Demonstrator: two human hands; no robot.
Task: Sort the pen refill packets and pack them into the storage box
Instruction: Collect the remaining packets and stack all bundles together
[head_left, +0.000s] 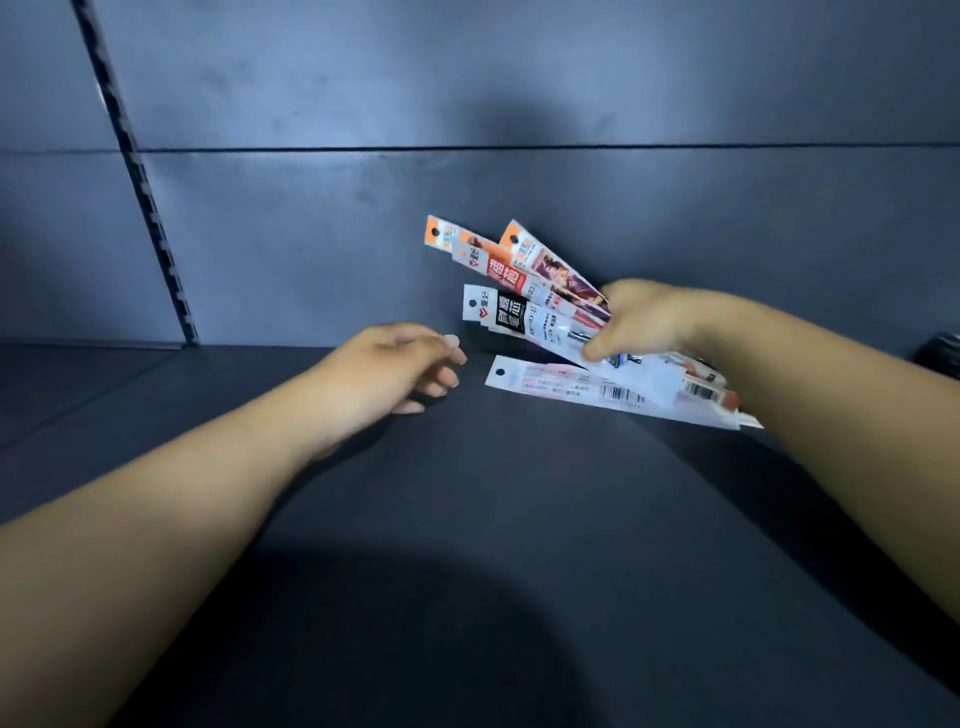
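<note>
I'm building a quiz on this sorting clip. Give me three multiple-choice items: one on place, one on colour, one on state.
1. Where are the packets?
A. fanned in the right hand
B. flat on the table
C. in a box

2. What colour is the tab on the top-left packet?
A. green
B. orange
C. black

3. What is the left hand doing?
A. gripping a packet
B. pressing the wall
C. holding nothing

A: the right hand pinches the fan. B: its tab is orange. C: its fingers are loose, short of the packets.
</note>
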